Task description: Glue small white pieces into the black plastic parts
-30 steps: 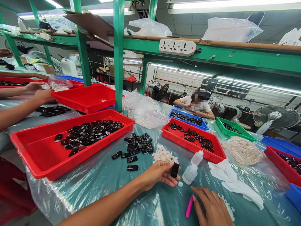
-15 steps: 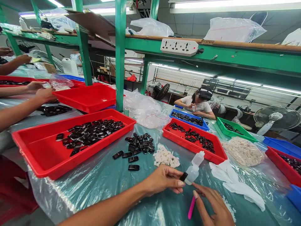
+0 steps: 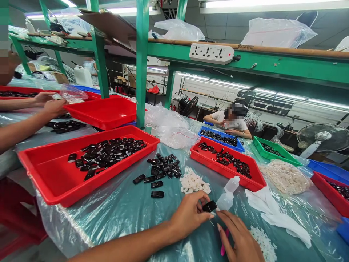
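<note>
Pinched in my left hand [image 3: 192, 213] is a glossy black part [image 3: 209, 206], held over the plastic-covered table. My right hand [image 3: 240, 236] reaches to the part's right end with its fingertips; whether they grip something small there is hidden. A pink stick [image 3: 225, 243] shows partly behind my right fingers. Just beyond my hands are a translucent squeeze bottle [image 3: 225, 200] and a pile of white pieces [image 3: 194, 181]. More black parts [image 3: 163, 166] lie loose to the left of that pile.
A large red tray [image 3: 43, 174] of black parts is at left, a smaller red tray [image 3: 215, 166] beyond the bottle. White cloth [image 3: 275, 214] and small white bits [image 3: 264, 244] lie at right. Other people's hands [image 3: 51, 103] work at far left; a person [image 3: 234, 122] sits opposite.
The black part in my left hand has turned so its broad face shows. My right hand has moved left and its fingertips have come up to the part, partly covering the pink stick.
</note>
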`<state>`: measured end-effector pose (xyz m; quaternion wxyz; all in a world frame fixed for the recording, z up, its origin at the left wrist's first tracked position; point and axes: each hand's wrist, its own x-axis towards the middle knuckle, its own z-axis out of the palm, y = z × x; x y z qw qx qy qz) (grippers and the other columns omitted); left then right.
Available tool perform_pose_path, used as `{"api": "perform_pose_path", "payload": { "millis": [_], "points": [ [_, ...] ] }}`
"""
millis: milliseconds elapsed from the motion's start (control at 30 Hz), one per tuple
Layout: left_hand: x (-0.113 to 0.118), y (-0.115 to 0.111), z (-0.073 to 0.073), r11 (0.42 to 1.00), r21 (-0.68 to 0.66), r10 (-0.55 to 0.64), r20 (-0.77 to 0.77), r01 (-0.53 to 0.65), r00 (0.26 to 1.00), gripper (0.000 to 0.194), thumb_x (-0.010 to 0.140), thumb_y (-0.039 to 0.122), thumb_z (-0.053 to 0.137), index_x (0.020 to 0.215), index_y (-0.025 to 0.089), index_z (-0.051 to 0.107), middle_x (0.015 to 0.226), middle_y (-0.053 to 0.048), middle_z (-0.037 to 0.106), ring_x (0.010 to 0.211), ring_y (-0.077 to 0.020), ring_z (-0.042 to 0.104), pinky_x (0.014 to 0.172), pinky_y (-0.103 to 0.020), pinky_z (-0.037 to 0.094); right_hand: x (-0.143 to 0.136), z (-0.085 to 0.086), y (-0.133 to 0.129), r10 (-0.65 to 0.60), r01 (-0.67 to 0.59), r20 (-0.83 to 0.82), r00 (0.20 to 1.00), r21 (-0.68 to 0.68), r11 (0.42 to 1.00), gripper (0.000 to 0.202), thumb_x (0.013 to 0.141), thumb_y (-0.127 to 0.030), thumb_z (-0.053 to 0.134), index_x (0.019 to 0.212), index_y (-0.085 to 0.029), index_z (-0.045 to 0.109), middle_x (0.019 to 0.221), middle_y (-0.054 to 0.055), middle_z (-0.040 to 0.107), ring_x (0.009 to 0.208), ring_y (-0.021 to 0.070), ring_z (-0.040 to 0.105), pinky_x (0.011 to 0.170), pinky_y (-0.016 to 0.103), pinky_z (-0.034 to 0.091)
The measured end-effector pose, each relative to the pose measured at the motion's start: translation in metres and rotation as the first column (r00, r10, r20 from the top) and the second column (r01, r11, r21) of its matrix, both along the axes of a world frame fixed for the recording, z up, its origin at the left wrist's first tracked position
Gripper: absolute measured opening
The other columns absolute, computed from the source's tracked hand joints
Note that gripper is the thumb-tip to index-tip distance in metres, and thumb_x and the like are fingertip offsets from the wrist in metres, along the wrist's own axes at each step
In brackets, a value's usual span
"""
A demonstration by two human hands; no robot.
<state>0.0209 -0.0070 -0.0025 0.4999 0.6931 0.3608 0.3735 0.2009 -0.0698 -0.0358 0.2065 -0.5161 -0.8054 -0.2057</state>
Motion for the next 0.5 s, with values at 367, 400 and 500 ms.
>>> {"api": "perform_pose_path", "payload": {
  "millis": [367,400,500],
  "points": [
    [-0.001,-0.001,0.004,0.996,-0.003,0.084,0.025,-0.084,0.996,0.020,0.063,0.013,0.068,0.081,0.015,0.060,0.063,0.006,0.050,0.055,-0.0089,0.045,0.051,-0.018,0.035,-0.017,-0.001,0.016,-0.083,0.102,0.127,0.988,-0.152,0.983,0.027,0.084,-0.012,0.045,0.104,-0.018,0.061,0.104,0.008,0.067,0.092,0.0213,0.064,0.073,0.030,0.054],
    [-0.001,0.000,0.005,0.996,-0.006,0.093,0.025,-0.093,0.995,0.020,0.063,0.013,0.068,0.081,0.015,0.060,0.063,0.006,0.050,0.055,-0.0088,0.045,0.051,-0.018,0.035,-0.020,-0.002,0.018,-0.091,0.111,0.130,0.987,-0.160,0.981,0.027,0.082,-0.009,0.045,0.101,-0.018,0.063,0.100,0.008,0.067,0.088,0.0213,0.065,0.071,0.030,0.054],
    [-0.001,0.000,0.005,0.993,-0.021,0.116,0.027,-0.115,0.993,0.020,0.062,0.013,0.067,0.080,0.015,0.060,0.063,0.006,0.049,0.055,-0.0089,0.045,0.051,-0.018,0.035,-0.027,-0.003,0.022,-0.119,0.139,0.131,0.984,-0.163,0.977,0.029,0.077,-0.001,0.044,0.088,-0.017,0.065,0.085,0.007,0.068,0.074,0.0219,0.066,0.061,0.031,0.054]
  ]
}}
